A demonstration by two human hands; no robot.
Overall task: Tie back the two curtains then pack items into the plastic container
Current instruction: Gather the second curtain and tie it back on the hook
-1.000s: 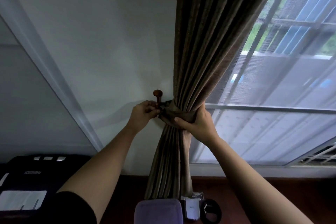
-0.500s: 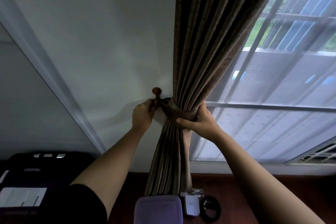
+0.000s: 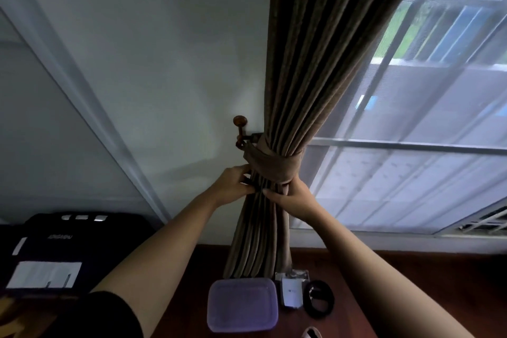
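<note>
A matching fabric band (image 3: 274,166) cinches the brown pleated fabric curtain (image 3: 290,68). Just below the band, the left hand (image 3: 233,184) has its fingers pinching the curtain's folds, and the right hand (image 3: 295,197) has its fingers curled round them. The purple-lidded plastic container (image 3: 242,304) lies beneath the curtain on the reddish desk (image 3: 397,277). The lettering on the black case (image 3: 82,241) left of the curtain is unreadable.

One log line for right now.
phase: tying curtain | tieback: round curtain, at hook | left hand: pinches curtain | right hand: grips curtain | container: lid on
</note>
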